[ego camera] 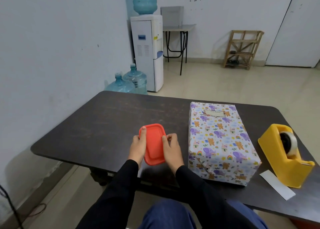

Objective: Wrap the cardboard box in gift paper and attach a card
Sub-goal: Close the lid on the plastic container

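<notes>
Low in the centre of the frame, the left hand (138, 146) and right hand (170, 148) gripped a red lid (154, 143) by its long edges, fingers curled closed on it. To its right on the dark table (97, 124) lay the wrapped box (220, 140); its card (214, 113) bore writing too small to read. At far right stood a yellow tape dispenser (284, 152) beside a white paper strip (278, 185).

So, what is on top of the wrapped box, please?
On the wrapped box, near its far end, lies a small card; its writing is too small to read. What is inside cannot be seen, because the paper covers the box completely.
</notes>
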